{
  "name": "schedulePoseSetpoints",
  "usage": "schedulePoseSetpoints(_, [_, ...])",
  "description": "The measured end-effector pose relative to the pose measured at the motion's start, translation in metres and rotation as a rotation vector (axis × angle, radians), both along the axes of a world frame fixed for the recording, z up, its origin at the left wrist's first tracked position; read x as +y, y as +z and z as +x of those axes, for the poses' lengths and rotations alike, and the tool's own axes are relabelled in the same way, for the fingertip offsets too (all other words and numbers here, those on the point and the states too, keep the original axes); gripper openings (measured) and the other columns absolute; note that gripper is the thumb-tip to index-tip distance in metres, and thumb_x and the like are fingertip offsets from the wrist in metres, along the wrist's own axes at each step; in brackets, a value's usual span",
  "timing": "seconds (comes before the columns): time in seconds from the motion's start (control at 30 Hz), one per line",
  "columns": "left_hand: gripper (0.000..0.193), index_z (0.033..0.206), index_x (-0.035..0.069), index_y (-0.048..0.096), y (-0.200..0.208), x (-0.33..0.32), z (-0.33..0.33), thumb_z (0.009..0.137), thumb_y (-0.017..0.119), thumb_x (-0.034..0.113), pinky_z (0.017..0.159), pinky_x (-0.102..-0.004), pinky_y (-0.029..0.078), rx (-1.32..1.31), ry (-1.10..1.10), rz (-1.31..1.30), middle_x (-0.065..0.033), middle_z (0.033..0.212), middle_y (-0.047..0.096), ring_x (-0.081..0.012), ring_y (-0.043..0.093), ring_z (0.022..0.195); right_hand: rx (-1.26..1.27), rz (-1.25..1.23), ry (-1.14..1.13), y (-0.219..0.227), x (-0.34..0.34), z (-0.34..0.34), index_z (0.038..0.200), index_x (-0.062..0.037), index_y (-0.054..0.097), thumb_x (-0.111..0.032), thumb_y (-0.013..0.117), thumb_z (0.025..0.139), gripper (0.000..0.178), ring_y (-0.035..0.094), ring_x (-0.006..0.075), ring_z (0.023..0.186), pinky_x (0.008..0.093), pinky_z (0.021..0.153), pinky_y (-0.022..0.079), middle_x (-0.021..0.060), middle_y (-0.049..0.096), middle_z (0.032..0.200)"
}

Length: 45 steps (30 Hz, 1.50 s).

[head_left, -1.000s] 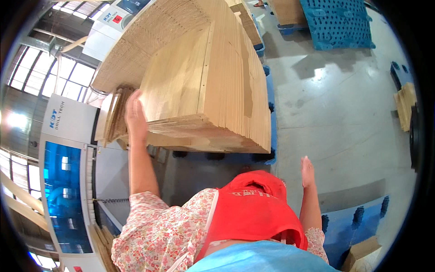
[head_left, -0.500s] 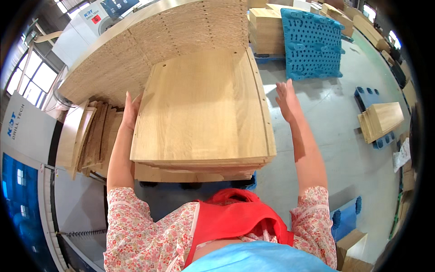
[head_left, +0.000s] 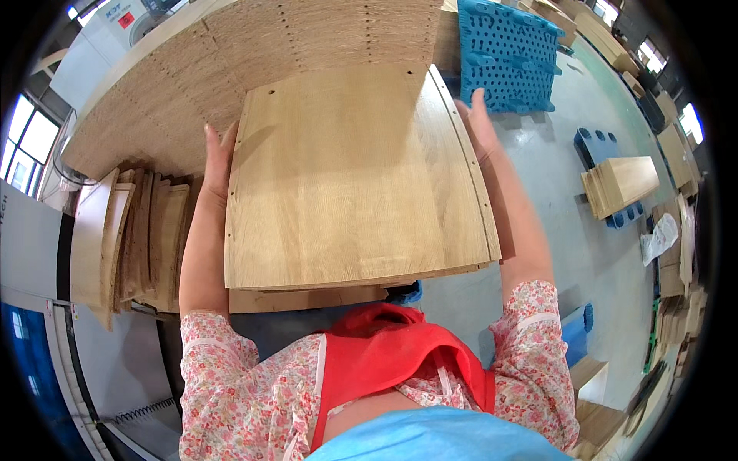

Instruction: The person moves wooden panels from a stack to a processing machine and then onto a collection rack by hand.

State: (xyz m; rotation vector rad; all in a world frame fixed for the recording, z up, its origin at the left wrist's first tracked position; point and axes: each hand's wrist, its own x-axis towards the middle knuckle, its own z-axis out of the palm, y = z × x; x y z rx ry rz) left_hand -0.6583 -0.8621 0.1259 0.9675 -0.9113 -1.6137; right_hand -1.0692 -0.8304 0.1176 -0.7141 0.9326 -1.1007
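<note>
A light wood-grain panel [head_left: 357,184] lies flat in front of me between my two hands, with small holes along its side edges and two near its far corners. My left hand [head_left: 219,160] grips its left edge with the thumb up. Along the far part of the right edge is my right hand [head_left: 480,129], palm against the panel and some fingers hidden by it. At least one more board edge shows just beneath the panel at the front. Lower down, part of another board [head_left: 307,300] sticks out on the near side.
A tall particle-board stack [head_left: 254,54] with rows of holes rises behind the panel. Several boards [head_left: 127,238] lean at the left beside a machine. At the right stand a perforated blue pallet [head_left: 507,61], a small board stack [head_left: 626,184] on another pallet, and a plastic bag [head_left: 659,238].
My right hand, apart from the panel before, has come in against its right edge. The panel now looks larger and nearer, its near right corner further right, covering more of the stack below.
</note>
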Motion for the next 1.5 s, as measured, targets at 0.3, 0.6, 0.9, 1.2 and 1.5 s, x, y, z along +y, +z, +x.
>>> schedulePoseSetpoints(0.3, [0.083, 0.145, 0.004, 0.024, 0.019, 0.0, -0.023, 0.091, 0.022, 0.067, 0.111, -0.0361, 0.023, -0.111, -0.091, -0.121, -0.0129, 0.149, 0.027, -0.026, 0.029, 0.135, 0.105, -0.207, -0.257, -0.026, -0.044, 0.0, 0.136, 0.0042, 0.038, -0.071, 0.025, 0.088, 0.09, 0.049, 0.0251, 0.118, 0.0372, 0.101, 0.037, 0.0144, 0.049, 0.133])
schedulePoseSetpoints(0.6, [0.087, 0.145, 0.009, 0.026, -0.054, 0.04, 0.025, 0.086, 0.021, 0.073, 0.108, -0.0438, 0.031, 0.033, 0.021, -0.066, -0.0119, 0.146, 0.033, -0.0266, 0.032, 0.134, -0.019, -0.404, -0.108, -0.057, 0.034, 0.012, 0.14, -0.0004, 0.034, -0.069, 0.018, 0.09, 0.086, 0.035, 0.0277, 0.131, 0.0392, 0.106, 0.031, 0.0137, 0.037, 0.143])
schedulePoseSetpoints(0.9, [0.086, 0.143, 0.009, 0.03, -0.055, 0.077, 0.001, 0.086, 0.021, 0.073, 0.104, -0.0451, 0.036, 0.002, 0.193, 0.038, -0.0132, 0.142, 0.038, -0.0267, 0.039, 0.129, -0.051, -0.24, -0.143, -0.057, 0.064, 0.003, 0.141, -0.0059, 0.034, -0.069, 0.023, 0.09, 0.082, 0.045, 0.0251, 0.122, 0.0388, 0.098, 0.039, 0.0109, 0.041, 0.14])
schedulePoseSetpoints(1.2, [0.08, 0.138, 0.004, 0.038, -0.067, 0.124, 0.017, 0.091, 0.026, 0.067, 0.107, -0.0377, 0.032, 0.119, 0.268, 0.004, -0.0119, 0.137, 0.045, -0.0262, 0.043, 0.125, -0.184, -0.039, -0.201, -0.058, 0.142, 0.02, 0.135, 0.0008, 0.037, -0.045, 0.039, 0.093, 0.062, 0.05, 0.0278, 0.115, 0.0417, 0.096, 0.042, 0.017, 0.047, 0.13])
schedulePoseSetpoints(1.5, [0.056, 0.124, -0.002, 0.051, -0.126, 0.289, 0.052, 0.098, 0.035, 0.046, 0.091, -0.0326, 0.043, -0.316, 0.901, 0.163, -0.0131, 0.115, 0.06, -0.02, 0.057, 0.102, 1.134, -0.608, -0.457, -0.233, 0.194, -0.155, 0.123, 0.0069, 0.047, -0.03, 0.048, 0.091, 0.049, 0.054, 0.0261, 0.103, 0.0383, 0.091, 0.044, 0.0181, 0.054, 0.118])
